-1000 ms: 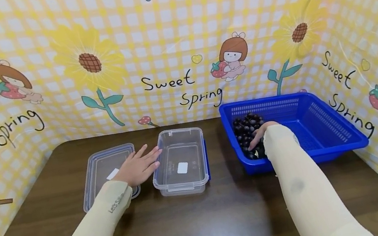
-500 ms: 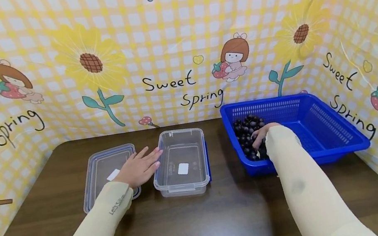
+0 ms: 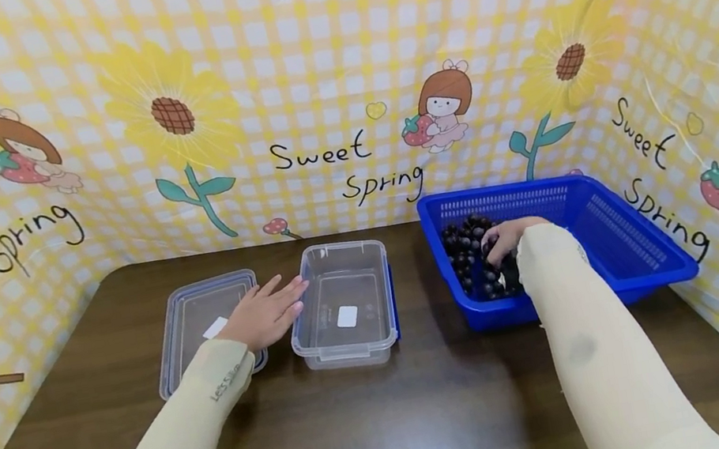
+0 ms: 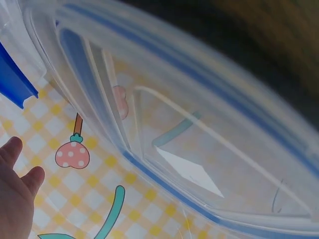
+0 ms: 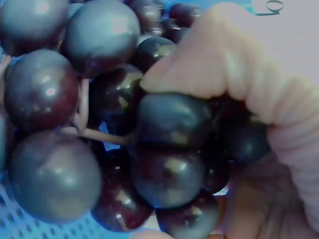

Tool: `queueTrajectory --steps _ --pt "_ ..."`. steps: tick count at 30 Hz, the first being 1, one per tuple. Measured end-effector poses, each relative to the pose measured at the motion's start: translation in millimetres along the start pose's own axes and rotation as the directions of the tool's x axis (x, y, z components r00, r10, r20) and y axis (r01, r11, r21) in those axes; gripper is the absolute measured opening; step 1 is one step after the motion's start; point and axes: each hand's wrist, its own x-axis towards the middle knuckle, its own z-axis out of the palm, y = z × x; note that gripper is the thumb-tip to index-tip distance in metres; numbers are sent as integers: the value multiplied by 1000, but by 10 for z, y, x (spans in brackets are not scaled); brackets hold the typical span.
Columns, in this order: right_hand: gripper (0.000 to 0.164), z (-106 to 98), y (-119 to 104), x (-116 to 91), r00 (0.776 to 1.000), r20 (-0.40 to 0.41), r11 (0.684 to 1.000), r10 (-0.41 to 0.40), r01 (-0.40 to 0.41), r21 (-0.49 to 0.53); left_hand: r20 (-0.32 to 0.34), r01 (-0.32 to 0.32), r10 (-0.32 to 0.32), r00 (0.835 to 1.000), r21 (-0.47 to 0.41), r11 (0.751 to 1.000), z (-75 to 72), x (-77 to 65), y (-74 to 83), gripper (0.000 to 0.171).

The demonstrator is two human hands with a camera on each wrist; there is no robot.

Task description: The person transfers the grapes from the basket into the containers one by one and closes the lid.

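Note:
In the head view a blue plastic basket (image 3: 679, 256) holds dark purple grapes (image 3: 464, 244) along its left side. My right hand (image 3: 509, 236) reaches into it from above. Close up in the right wrist view, the thumb and curled fingers of that hand (image 5: 234, 64) grip part of a bunch of grapes (image 5: 172, 119), with stems showing between the berries. My left hand (image 3: 264, 317) is spread over the near side of a clear lid (image 3: 184, 324), its fingertips at the left rim of a clear food container (image 3: 341, 285) with a white label inside.
The brown table (image 3: 397, 435) extends in front of the containers. A yellow checked cloth (image 3: 303, 66) with printed flowers and figures hangs behind and at both sides. In the left wrist view the lid (image 4: 209, 144) with its blue seal fills much of the picture.
My right hand has gone from deep among the grapes to slightly higher and further right, and grapes have shifted with it. The left hand has stayed in place.

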Motion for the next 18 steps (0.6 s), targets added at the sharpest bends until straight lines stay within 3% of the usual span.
queueTrajectory --steps 1,3,5,6,11,18 --pt "44 -9 -96 -82 1000 -19 999 25 -25 -35 1 3 -3 1000 -3 1000 2 0 3 50" --pt "53 46 -509 -381 993 -57 990 108 -112 -87 2 6 -6 1000 -5 1000 2 1 6 49" --pt "46 0 -583 -447 995 -88 993 55 -63 -97 1 2 -2 1000 6 1000 -21 6 -10 48" --pt "45 22 -748 -569 994 -98 992 55 -65 -106 2 2 -2 1000 10 1000 -36 5 -11 48" --pt "40 190 -1394 -1016 964 -241 982 111 -143 -120 14 4 -4 1000 16 1000 -62 -2 -12 49" --pt "41 152 -1690 -1326 953 -287 975 94 -146 -167 16 -1 1 1000 14 1000 -32 5 2 50"
